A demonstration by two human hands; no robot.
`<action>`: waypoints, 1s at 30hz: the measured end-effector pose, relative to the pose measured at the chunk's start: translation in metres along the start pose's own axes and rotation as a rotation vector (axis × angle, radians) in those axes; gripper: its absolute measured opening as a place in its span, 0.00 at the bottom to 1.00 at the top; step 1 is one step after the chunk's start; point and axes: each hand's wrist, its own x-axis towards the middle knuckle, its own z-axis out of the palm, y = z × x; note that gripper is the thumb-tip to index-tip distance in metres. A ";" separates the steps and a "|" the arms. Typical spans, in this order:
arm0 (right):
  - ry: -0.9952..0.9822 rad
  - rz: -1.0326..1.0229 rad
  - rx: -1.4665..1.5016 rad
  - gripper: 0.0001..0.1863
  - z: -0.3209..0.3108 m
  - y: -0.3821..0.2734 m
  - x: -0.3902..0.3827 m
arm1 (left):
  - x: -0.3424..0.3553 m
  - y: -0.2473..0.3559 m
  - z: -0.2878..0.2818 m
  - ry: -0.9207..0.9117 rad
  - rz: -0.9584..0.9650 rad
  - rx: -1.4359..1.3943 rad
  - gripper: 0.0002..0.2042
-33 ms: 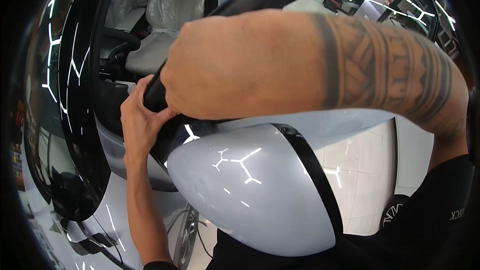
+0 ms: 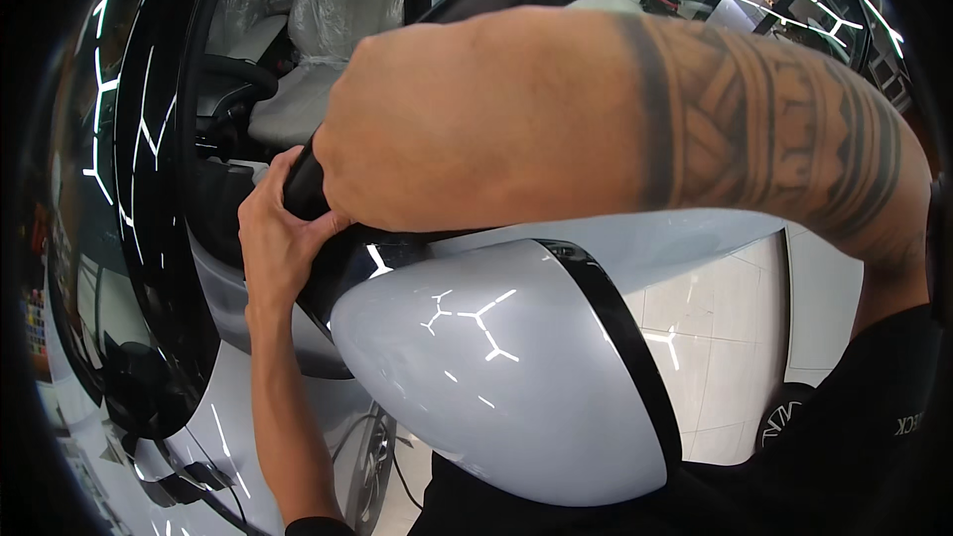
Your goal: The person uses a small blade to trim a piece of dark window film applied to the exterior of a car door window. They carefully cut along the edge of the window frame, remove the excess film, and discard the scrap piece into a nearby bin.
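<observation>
My left hand [image 2: 275,243] grips the front corner of the car door's window frame, its thumb and fingers on either side of a black trim piece [image 2: 305,189]. Across the upper middle stretches my tattooed right forearm. My right hand [image 2: 417,129] is bent over the same door frame, knuckles close to the left thumb. Its fingers curl away behind the back of the hand, so what they hold is hidden. Just below both hands, the silver-grey side mirror [image 2: 496,367] with a black edge stands out from the door.
Inside the car are a steering wheel [image 2: 238,79] and a plastic-covered seat [image 2: 347,10]. To the left run the black pillar and windscreen [image 2: 89,199]. A thin cable [image 2: 399,471] hangs near my left forearm. Pale floor tiles [image 2: 710,337] and a wheel [image 2: 784,412] appear at right.
My right hand and forearm have shifted very slightly upward. My left hand keeps its grip on the trim.
</observation>
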 end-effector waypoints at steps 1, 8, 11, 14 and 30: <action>0.038 -0.004 -0.021 0.03 -0.006 -0.005 -0.003 | -0.001 0.001 0.000 -0.012 0.011 0.002 0.34; 0.143 0.180 0.253 0.04 -0.032 0.002 -0.033 | 0.002 0.006 0.004 -0.037 -0.033 -0.009 0.33; 0.137 0.207 0.229 0.05 -0.033 0.007 -0.040 | 0.002 0.013 0.002 -0.020 0.030 -0.024 0.33; 0.128 0.221 0.171 0.05 -0.032 0.014 -0.043 | 0.003 0.017 0.002 -0.021 0.051 -0.028 0.32; 0.094 0.246 0.060 0.06 -0.038 0.026 -0.057 | 0.003 0.013 -0.002 -0.043 0.009 -0.018 0.31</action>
